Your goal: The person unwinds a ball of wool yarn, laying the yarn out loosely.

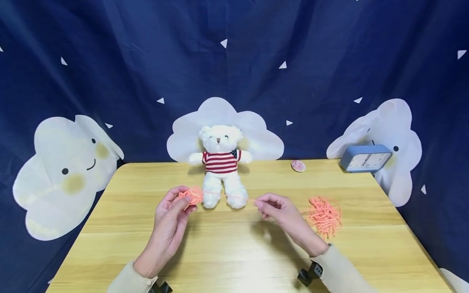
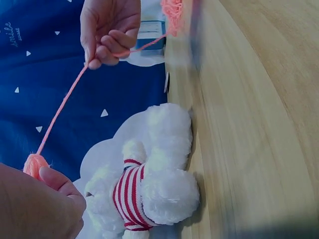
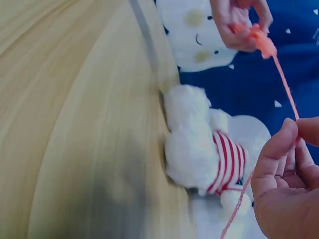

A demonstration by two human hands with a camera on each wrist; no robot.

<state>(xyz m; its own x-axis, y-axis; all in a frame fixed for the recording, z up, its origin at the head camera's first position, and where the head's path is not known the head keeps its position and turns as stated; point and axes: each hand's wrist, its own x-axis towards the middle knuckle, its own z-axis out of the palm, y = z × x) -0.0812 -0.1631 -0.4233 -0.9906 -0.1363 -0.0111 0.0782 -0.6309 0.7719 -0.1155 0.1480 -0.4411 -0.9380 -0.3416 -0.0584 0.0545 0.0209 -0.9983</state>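
Observation:
A small wound bundle of orange yarn (image 1: 193, 196) is held between the thumb and fingers of my left hand (image 1: 170, 224). From it a single strand (image 2: 64, 107) runs taut across to my right hand (image 1: 280, 211), whose thumb and fingertips pinch it. Past the right hand the strand goes on to a loose heap of the same yarn (image 1: 324, 217) on the table. Both hands are raised above the tabletop, in front of a white teddy bear (image 1: 221, 162) in a red-and-white striped shirt. Part of the bundle is hidden by the left fingers.
The wooden table (image 1: 227, 252) reaches back to a dark blue curtain (image 1: 227, 73) with cloud shapes. A blue clock (image 1: 366, 158) stands at the back right corner. Left of it, near the back edge, lies a small round pink object (image 1: 298, 166).

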